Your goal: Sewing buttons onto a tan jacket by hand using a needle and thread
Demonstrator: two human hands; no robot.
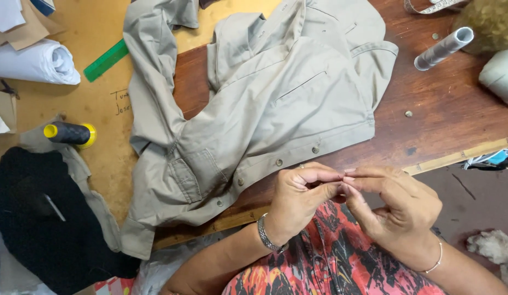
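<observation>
Left hand [298, 199] and right hand [393, 210] meet fingertip to fingertip over lap, both pinching something too fine to see (thread or needle, cannot tell), held close for precise work. Beige shirt [265, 109] lies spread on wooden table [451, 109], buttoned edge nearest hands, within reach. Black thread spool [69, 134] with yellow ends lies left; grey tube [443, 48] top right; green ruler [105, 60] upper left.

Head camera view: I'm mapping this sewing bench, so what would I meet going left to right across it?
Roll of white paper → black thread spool → green ruler → beige shirt → left hand → right hand → grey tube.
</observation>
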